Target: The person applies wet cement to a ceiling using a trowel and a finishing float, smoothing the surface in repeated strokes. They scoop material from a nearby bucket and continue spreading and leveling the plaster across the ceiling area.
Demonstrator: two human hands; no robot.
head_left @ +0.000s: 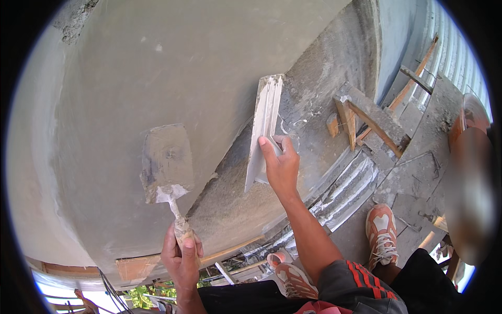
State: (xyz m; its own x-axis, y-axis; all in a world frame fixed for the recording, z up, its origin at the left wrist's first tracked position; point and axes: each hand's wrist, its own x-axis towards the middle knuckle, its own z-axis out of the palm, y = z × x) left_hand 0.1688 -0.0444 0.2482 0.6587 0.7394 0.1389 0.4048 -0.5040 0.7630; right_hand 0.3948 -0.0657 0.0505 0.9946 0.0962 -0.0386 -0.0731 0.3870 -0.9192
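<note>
My left hand (183, 256) is closed around the mortar-crusted handle of a trowel (168, 157). Its squarish blade points up and is coated with grey plaster. In my right hand (282, 165) is a long, flat finishing trowel (267, 110), gripped by its handle with the thumb along the near side. Its pale, ribbed back faces me, and its long edge lies at or close to the wall; contact cannot be made out. Smooth grey plaster (198, 63) covers the wall to the left, meeting a rougher, darker patch (240, 193) along a slanting line.
A small wooden stand (374, 118) is at the right on dusty boards (413, 172). Crumpled corrugated sheet (350, 186) lies along the wall's foot. Two orange-and-white shoes (381, 230) show below. At the right edge a large brownish shape (473, 193) is blurred.
</note>
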